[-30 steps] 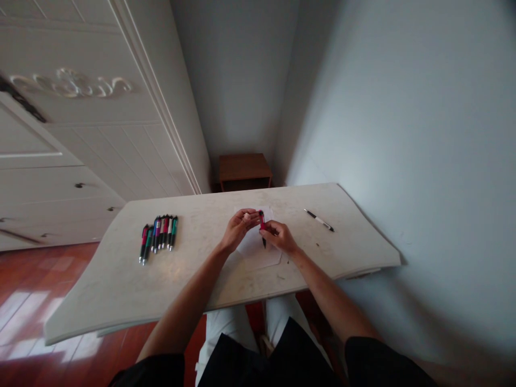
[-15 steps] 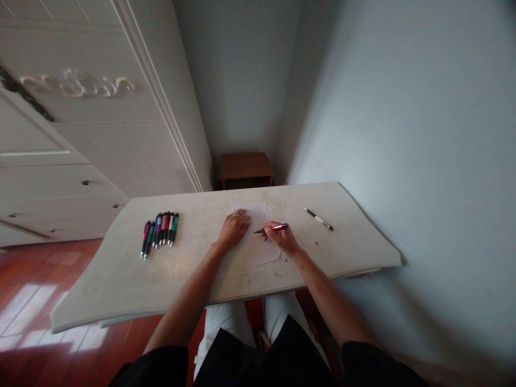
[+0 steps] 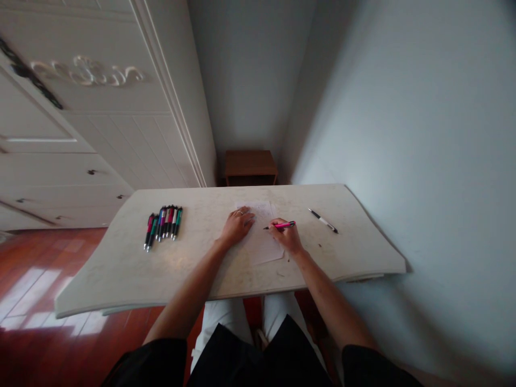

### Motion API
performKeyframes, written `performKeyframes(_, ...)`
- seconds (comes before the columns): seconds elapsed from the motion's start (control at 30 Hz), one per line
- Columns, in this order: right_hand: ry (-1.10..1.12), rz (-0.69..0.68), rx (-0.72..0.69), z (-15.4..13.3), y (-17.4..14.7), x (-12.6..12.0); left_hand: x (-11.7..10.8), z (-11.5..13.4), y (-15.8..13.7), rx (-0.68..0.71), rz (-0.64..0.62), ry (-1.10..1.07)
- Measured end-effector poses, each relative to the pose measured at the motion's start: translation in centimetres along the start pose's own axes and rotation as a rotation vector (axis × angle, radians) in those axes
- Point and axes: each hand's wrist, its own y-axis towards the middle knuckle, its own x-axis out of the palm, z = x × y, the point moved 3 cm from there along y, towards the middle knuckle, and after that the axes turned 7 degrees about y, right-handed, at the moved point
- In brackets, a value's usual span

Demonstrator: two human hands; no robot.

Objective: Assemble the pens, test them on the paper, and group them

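My left hand [image 3: 238, 224] lies flat with fingers stretched over the left part of a sheet of paper [image 3: 264, 247]; a ring shows on one finger. In my right hand [image 3: 287, 236] a pink pen [image 3: 285, 225] with a black grip is pinched, its tip pointing left, low over the paper. Whether the tip touches the sheet I cannot tell. Faint marks appear near the top of the paper. To the right of that hand lies a white and black pen [image 3: 323, 221]. Several coloured pens [image 3: 166, 222] lie side by side at the left of the table.
The white table [image 3: 121, 274] spans the space in front of me. A white cabinet [image 3: 133, 145] stands to the left, and a pale wall [image 3: 411, 134] runs along the right. Behind the table is a small brown wooden stand [image 3: 250, 163].
The pen in my right hand has turned slightly, showing more of its pink barrel. The whole view has shifted a little. My left hand stays flat on the paper.
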Motion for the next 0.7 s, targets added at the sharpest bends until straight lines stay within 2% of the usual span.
performKeyframes(0.3, -0.101, -0.059, -0.086, -0.31, -0.14, 0.64, -0.09, 0.13, 0.03, 0.013, -0.011, 0.036)
performKeyframes(0.53, -0.167, 0.0, -0.116, 0.23, 0.01, 0.44, -0.07, 0.05, 0.05, -0.02, -0.002, -0.021)
performKeyframes(0.7, -0.196, -0.015, -0.119, 0.21, 0.14, 0.48, 0.23, -0.27, 0.03, -0.007, 0.0, 0.008)
